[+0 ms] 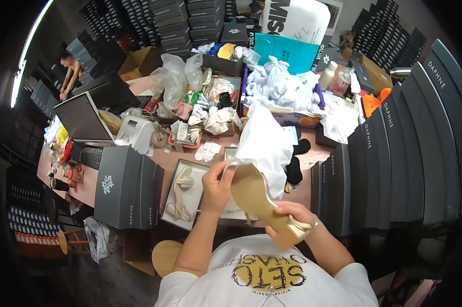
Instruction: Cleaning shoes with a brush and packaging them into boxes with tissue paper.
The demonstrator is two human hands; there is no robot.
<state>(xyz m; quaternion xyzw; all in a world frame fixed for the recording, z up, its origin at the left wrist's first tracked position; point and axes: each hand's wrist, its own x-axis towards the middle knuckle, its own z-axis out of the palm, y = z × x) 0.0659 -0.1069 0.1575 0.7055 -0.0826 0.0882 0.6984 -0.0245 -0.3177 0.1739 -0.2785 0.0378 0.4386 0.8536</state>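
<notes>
Above the table's front edge I hold a beige heeled sandal, its sole turned toward me. My right hand wraps round it by the block heel. With closed fingers, my left hand pinches a white sheet of wrapping, paper or thin plastic, at the toe end. The wrapping spreads up behind the sandal and hides its upper. To the left, an open shoe box contains another beige sandal lying on its side. Part of a second pale box or lid shows beneath my hands.
Dark shoe boxes stand upright at the left and in a long row at the right. Behind are a purple bin of crumpled white paper, a monitor and a white machine. A person is far left.
</notes>
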